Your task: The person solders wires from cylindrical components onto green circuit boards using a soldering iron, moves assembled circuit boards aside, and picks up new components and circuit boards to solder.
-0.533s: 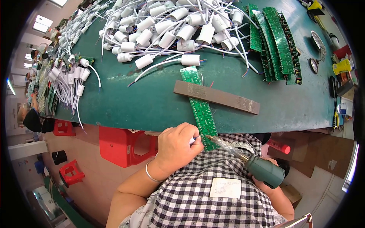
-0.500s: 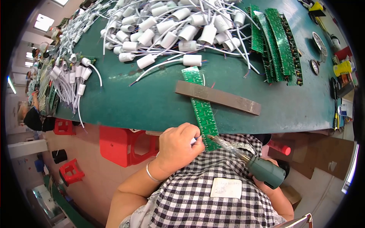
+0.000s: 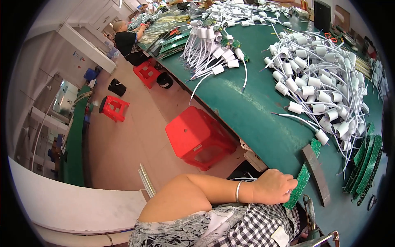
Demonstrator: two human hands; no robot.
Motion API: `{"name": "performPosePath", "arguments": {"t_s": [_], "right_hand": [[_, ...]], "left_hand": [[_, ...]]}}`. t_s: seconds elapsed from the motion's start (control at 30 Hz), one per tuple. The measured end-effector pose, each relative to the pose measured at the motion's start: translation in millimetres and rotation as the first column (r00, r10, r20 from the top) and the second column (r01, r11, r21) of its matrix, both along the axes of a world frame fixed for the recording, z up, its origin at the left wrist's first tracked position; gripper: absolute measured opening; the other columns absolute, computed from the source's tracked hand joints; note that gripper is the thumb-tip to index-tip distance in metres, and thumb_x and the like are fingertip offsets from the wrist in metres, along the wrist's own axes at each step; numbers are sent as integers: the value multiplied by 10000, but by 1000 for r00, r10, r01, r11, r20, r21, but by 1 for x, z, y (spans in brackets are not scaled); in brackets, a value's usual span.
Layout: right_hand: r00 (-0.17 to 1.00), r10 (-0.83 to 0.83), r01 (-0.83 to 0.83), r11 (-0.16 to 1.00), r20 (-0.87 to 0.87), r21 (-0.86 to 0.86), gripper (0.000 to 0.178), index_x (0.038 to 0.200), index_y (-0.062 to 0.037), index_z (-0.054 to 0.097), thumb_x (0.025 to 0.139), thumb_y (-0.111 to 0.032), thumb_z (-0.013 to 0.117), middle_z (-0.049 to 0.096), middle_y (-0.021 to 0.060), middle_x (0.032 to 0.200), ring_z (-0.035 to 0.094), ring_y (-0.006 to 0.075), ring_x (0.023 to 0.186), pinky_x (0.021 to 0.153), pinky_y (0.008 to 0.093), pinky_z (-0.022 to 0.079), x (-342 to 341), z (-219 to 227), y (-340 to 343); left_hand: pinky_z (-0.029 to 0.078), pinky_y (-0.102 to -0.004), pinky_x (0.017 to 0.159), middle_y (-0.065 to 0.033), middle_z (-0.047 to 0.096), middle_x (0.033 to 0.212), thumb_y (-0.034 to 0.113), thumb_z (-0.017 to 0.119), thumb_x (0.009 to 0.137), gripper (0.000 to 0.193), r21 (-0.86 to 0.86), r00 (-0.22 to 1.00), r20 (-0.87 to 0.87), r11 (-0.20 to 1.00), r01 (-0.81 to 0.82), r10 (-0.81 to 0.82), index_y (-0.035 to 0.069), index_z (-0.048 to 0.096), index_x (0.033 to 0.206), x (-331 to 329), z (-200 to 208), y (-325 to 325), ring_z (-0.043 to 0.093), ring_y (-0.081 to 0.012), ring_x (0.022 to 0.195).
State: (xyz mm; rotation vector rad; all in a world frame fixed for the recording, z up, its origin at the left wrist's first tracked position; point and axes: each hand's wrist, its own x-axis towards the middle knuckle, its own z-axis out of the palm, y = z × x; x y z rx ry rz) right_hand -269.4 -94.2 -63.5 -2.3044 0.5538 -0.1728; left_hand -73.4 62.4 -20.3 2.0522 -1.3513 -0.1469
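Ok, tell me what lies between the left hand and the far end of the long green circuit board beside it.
A flat, brown-grey rectangular bar lies across the board there, beyond the left hand; the head view shows it.

1. Green circuit-board strip: long, narrow; lies slantwise across the edge of a green table, crossed by 1 dark bar.
2. Soldering iron: metal barrel, dark green handle partly hidden; points tip-up, just beside the strip's near end.
3. White cable end: shows only as a sliver, close to the strip.
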Motion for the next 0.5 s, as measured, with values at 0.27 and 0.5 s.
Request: {"name": "performPosePath", "arguments": {"t_s": [0.27, 0.5], "right_hand": [[969, -217, 155, 903, 116, 400, 355, 994, -41, 638, 695, -220, 708, 641, 80, 819, 581, 214, 684, 662, 341, 462, -1, 11, 18], [857, -508, 323, 653, 80, 685, 377, 1015, -25, 626, 707, -228, 702, 639, 80, 813, 579, 192, 666, 641, 327, 460, -27, 21, 33]], "left_hand": [[455, -411, 573, -95, 533, 691, 141, 593, 713, 121, 0, 999, -32, 1000, 12, -12, 68, 519, 775, 2, 8, 0, 578, -295, 598], [458, -410, 578, -86, 535, 727, 170, 625, 725, 137, 4, 994, -79, 997, 82, -82, 101, 532, 798, 3, -1, -7, 578, -290, 637]]}}
